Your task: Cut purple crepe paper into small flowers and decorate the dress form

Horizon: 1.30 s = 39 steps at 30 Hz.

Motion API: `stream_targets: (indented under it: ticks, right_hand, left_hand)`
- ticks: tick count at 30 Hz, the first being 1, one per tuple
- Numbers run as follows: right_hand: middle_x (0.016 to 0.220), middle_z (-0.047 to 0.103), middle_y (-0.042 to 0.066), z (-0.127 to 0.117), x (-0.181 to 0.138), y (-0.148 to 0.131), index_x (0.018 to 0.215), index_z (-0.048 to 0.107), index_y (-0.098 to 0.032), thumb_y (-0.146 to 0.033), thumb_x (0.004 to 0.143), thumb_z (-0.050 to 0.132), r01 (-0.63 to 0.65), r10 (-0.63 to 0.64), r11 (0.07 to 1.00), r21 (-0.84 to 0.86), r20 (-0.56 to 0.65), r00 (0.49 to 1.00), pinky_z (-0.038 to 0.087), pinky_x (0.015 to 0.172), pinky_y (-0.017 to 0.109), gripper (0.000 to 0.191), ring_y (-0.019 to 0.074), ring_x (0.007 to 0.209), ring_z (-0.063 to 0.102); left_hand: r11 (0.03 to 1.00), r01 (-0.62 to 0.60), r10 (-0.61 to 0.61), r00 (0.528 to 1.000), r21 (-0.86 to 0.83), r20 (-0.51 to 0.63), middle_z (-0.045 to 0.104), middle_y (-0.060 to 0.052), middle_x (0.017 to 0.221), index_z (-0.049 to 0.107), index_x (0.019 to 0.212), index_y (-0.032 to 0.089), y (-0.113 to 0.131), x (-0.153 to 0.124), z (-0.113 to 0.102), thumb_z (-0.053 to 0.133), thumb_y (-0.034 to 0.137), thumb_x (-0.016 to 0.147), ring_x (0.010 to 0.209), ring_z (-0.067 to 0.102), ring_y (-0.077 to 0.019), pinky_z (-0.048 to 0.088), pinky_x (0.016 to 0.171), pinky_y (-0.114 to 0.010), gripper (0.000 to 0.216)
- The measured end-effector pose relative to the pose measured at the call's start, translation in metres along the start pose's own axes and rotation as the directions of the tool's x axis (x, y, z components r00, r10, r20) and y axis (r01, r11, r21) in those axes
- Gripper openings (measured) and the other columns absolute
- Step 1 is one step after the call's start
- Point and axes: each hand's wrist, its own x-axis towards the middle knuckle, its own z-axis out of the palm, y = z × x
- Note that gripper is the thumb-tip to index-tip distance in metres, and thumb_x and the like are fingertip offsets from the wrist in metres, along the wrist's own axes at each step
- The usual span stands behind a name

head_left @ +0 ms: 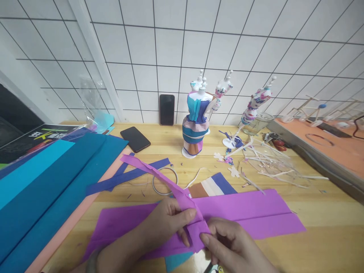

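A purple crepe paper strip [165, 181] is pinched in both hands, its narrow end pointing up and to the left. My left hand [170, 220] is closed on the strip's middle, thumb on top. At the strip's wider, folded lower end [198, 233], my right hand [227, 242] grips the edge between thumb and fingers. Beneath the hands lies a large purple crepe paper sheet [244, 210]. Partly hidden below my right hand is a small black and yellow object [218, 269]; whether that hand touches it I cannot tell.
Teal and blue paper sheets [57, 182] cover the left side. Behind stand a small mannequin dressed in coloured paper [195, 125], a leaning phone [167, 110] and another patterned mannequin [256, 102]. A tape ring [165, 181], a flat phone [135, 139] and paper scraps [273, 163] lie about.
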Motion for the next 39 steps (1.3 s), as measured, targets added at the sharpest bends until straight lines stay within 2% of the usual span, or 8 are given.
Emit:
stream_targets:
  ticks: [7, 12, 15, 19, 23, 27, 35, 39]
  right_hand:
    - [0.059, 0.056, 0.001, -0.0006, -0.0007, 0.0002, 0.069, 0.058, -0.016, -0.048, 0.091, 0.047, -0.018, 0.017, 0.999, 0.034, 0.013, 1.0, 0.041, 0.053, 0.024, 0.04, 0.0144, 0.057, 0.052]
    - [0.058, 0.054, -0.001, 0.0009, -0.0015, 0.0004, 0.069, 0.058, -0.016, -0.047, 0.09, 0.05, -0.023, 0.021, 0.997, 0.071, 0.024, 0.999, 0.04, 0.053, 0.023, 0.039, 0.013, 0.055, 0.051]
    - [0.06, 0.054, -0.003, 0.0032, -0.0014, 0.0023, 0.075, 0.054, -0.018, -0.048, 0.086, 0.057, -0.053, 0.055, 0.97, 0.236, -0.005, 0.998, 0.04, 0.053, 0.022, 0.032, 0.012, 0.056, 0.052]
    - [0.062, 0.052, -0.007, 0.0033, 0.0017, 0.0024, 0.091, 0.051, -0.02, -0.052, 0.084, 0.06, -0.043, 0.074, 0.877, 0.479, -0.045, 0.996, 0.04, 0.047, 0.018, 0.033, 0.0077, 0.048, 0.051]
    - [0.057, 0.054, -0.006, -0.0001, 0.0046, -0.0001, 0.101, 0.052, -0.017, -0.058, 0.084, 0.056, -0.117, 0.11, 0.889, 0.443, 0.042, 0.993, 0.042, 0.039, 0.015, 0.044, 0.0065, 0.04, 0.052]
    - [0.052, 0.057, -0.002, -0.0002, 0.0038, 0.0035, 0.076, 0.056, -0.015, -0.061, 0.084, 0.051, -0.19, 0.155, 0.909, 0.37, 0.123, 0.98, 0.037, 0.036, 0.012, 0.047, 0.0054, 0.037, 0.052]
    - [0.047, 0.056, -0.003, 0.0039, 0.0004, 0.0075, 0.069, 0.058, -0.017, -0.061, 0.084, 0.051, -0.141, 0.148, 0.951, 0.274, -0.005, 0.989, 0.039, 0.041, 0.018, 0.047, 0.0077, 0.036, 0.047]
    - [0.046, 0.056, -0.003, 0.0036, -0.0004, 0.0062, 0.068, 0.058, -0.016, -0.06, 0.085, 0.05, -0.136, 0.145, 0.953, 0.272, -0.012, 0.989, 0.04, 0.042, 0.019, 0.048, 0.0073, 0.036, 0.047]
  left_hand:
    - [0.993, -0.036, 0.045, 0.996, -0.114, 0.08, 0.061, -0.001, 0.06, 0.069, 0.074, 0.011, -0.0063, 0.0004, -0.001, 0.069, 0.035, 0.073, 0.049, 0.056, -0.0099, 0.048, 0.052, -0.021, 0.024]
    - [0.994, -0.035, 0.04, 0.998, -0.099, 0.049, 0.062, -0.001, 0.06, 0.069, 0.072, 0.011, -0.0063, 0.0001, 0.0001, 0.069, 0.027, 0.073, 0.048, 0.056, -0.0091, 0.047, 0.052, -0.02, 0.016]
    - [0.994, -0.041, 0.042, 0.999, -0.103, 0.012, 0.061, -0.001, 0.057, 0.069, 0.072, 0.011, -0.0054, 0.0014, 0.0012, 0.07, 0.031, 0.072, 0.045, 0.056, -0.0093, 0.047, 0.048, -0.02, 0.02]
    - [0.99, -0.042, 0.043, 0.999, -0.135, 0.001, 0.06, 0.0, 0.054, 0.068, 0.071, 0.011, -0.0069, 0.0034, 0.0012, 0.071, 0.036, 0.071, 0.044, 0.054, -0.0089, 0.046, 0.045, -0.019, 0.025]
    - [0.987, -0.043, 0.043, 0.999, -0.154, -0.002, 0.06, -0.001, 0.055, 0.068, 0.073, 0.011, -0.0078, 0.0036, 0.0001, 0.072, 0.038, 0.069, 0.044, 0.054, -0.0089, 0.046, 0.045, -0.019, 0.027]
    - [0.987, -0.055, 0.057, 0.998, -0.154, 0.004, 0.06, -0.001, 0.054, 0.069, 0.074, 0.01, -0.0065, 0.0033, -0.0002, 0.072, 0.037, 0.07, 0.044, 0.054, -0.0088, 0.046, 0.046, -0.019, 0.028]
    - [0.986, -0.064, 0.067, 0.998, -0.153, 0.016, 0.062, -0.002, 0.059, 0.068, 0.074, 0.01, -0.0066, 0.0033, -0.0005, 0.07, 0.039, 0.072, 0.044, 0.055, -0.0085, 0.046, 0.045, -0.019, 0.029]
    - [0.991, -0.052, 0.054, 0.998, -0.122, 0.013, 0.061, -0.003, 0.057, 0.068, 0.073, 0.009, -0.0045, 0.0017, 0.0003, 0.069, 0.039, 0.072, 0.044, 0.053, -0.0082, 0.046, 0.045, -0.019, 0.03]
